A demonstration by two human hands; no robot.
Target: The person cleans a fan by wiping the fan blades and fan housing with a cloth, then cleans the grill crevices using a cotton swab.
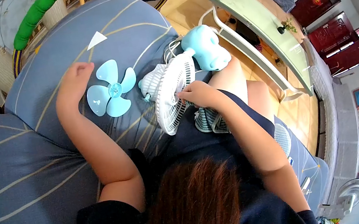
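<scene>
A light blue and white electric fan (167,88) lies tilted on the sofa against my lap, its white rear grille (172,117) turned toward my right side. My right hand (202,94) reaches to the grille's centre with thumb and fingers pinched together; they hide what is between them. The fan's light blue base (207,48) rests by my knee. My left hand (75,83) is over the sofa, fingers curled in, with nothing visible in them. Just to its right, apart from the hand, a light blue fan blade (114,91) with several leaves lies hub up.
A white triangular piece (97,40) lies farther back on the grey-blue sofa (10,160). Beside my legs, a front grille (211,121) sits partly hidden under my right forearm. A pale green glass coffee table (264,29) stands to the right, with a small plant (288,26) on it.
</scene>
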